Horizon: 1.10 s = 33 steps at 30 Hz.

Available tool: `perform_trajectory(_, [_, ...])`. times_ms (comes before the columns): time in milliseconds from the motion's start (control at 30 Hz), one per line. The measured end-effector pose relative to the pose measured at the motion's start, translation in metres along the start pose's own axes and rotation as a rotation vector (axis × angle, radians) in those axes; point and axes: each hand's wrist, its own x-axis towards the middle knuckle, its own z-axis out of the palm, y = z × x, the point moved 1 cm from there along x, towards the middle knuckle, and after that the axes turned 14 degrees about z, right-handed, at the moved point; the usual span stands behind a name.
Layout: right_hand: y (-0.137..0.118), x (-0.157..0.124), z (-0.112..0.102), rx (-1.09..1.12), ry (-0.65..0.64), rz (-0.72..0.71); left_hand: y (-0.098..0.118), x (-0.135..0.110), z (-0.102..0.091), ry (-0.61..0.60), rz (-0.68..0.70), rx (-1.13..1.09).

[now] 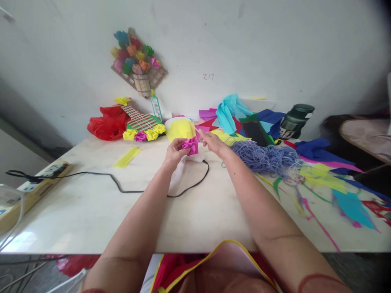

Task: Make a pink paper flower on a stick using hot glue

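Note:
My left hand pinches a magenta crepe-paper flower above the middle of the table. Close to its right side is my right hand, thumb and fingers brought together at the flower's edge; what they grip is too small and blurred to name. Beneath both hands lies a white tool with a black cord, partly hidden, its kind unclear. Behind the flower, yellow paper rests on the table.
The cord runs left to a power strip. A decorated guitar-shaped craft, glue bottle and red plastic bag stand at back left. Tangled blue-purple yarn, coloured paper scraps, a phone and dark green bottle occupy the right.

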Motion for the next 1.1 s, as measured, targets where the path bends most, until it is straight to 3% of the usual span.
perform_trajectory(133, [-0.002,-0.003,-0.008,0.013,-0.034,-0.085,0.000,0.000,-0.002,-0.005,0.000,0.029])
perform_trajectory(300, [-0.005,-0.004,-0.022,-0.147,-0.003,-0.166,0.002,0.000,-0.004,-0.017,-0.001,0.056])
perform_trajectory(467, [-0.003,-0.002,-0.030,-0.257,-0.066,-0.175,0.005,-0.001,-0.005,-0.044,-0.001,0.066])
perform_trajectory(867, [-0.001,0.002,-0.026,-0.421,0.012,-0.212,0.006,-0.002,-0.001,-0.120,0.030,0.094])
perform_trajectory(1100, [-0.002,-0.002,-0.022,-0.406,-0.011,-0.190,0.007,-0.003,0.002,-0.152,0.023,0.109])
